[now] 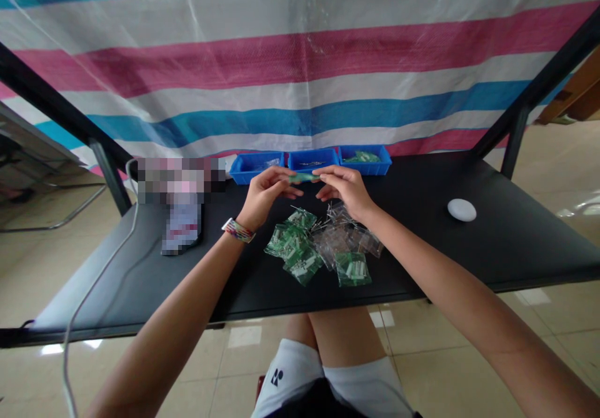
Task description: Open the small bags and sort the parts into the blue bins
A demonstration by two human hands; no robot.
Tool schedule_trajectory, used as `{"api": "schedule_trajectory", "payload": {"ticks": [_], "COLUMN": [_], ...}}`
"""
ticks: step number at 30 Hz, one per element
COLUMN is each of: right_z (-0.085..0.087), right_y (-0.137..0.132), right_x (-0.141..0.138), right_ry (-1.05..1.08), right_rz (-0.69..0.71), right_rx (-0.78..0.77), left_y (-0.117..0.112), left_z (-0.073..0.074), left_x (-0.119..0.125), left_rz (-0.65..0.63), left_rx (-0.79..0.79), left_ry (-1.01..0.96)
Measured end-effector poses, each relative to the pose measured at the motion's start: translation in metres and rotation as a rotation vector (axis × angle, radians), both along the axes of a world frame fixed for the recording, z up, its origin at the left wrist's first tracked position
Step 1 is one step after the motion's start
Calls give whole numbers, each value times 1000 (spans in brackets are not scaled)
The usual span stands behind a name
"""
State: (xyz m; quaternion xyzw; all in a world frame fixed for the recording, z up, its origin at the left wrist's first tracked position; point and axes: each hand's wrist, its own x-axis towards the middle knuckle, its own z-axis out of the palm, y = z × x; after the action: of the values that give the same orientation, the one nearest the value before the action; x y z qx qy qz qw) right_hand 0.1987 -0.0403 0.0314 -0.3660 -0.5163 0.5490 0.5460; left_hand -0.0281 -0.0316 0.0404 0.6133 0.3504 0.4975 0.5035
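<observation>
**Q:** What sits closest to the viewer?

**A:** White shorts (300, 374) and bare knees, at six o'clock, just under the near edge of a matte black table (515, 243). Two bare forearms reach from there towards twelve o'clock.

**Q:** What are the hands doing?

**A:** The left hand (265, 194) and right hand (345, 190) meet just past the middle of the table. On each, thumb and fingertips are pinched together on one end of a small green packet (302, 178). It is held level between them, lifted off the table top. A woven multicoloured wristband (238, 230) circles the left wrist.

**Q:** What lies below the packet?

**A:** At six o'clock from it, between the two wrists, lies a loose heap of small clear plastic bags (319, 249). Many hold green and white parts.

**Q:** And beyond the hands?

**A:** At twelve o'clock, three blue plastic trays stand side by side along the far edge: a left tray (257, 167), a middle tray (313, 155) and a right tray (365, 165) with green pieces inside. Behind them hangs a pink, white and blue striped tarp (300, 62).

**Q:** Anything else on the table?

**A:** A round white puck (462, 209) rests at three o'clock, well apart from the hands. At nine o'clock a blurred patch hides something I cannot make out. A white cable (94, 287) runs towards seven o'clock, off the near left edge.
</observation>
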Motion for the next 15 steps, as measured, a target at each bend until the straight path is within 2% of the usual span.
{"api": "schedule_trajectory", "payload": {"ticks": [4, 10, 15], "right_z": [1, -7, -11], "right_y": [0, 2, 4], "right_x": [0, -2, -3], "right_ry": [-10, -139, -125], "right_rz": [-42, -123, -119], "right_rx": [49, 206, 221], "left_y": [-1, 0, 1], "left_z": [0, -5, -6], "left_x": [1, 4, 5], "left_rz": [7, 16, 32], "left_rx": [-12, 45, 63], "left_ry": [14, 25, 0]}}
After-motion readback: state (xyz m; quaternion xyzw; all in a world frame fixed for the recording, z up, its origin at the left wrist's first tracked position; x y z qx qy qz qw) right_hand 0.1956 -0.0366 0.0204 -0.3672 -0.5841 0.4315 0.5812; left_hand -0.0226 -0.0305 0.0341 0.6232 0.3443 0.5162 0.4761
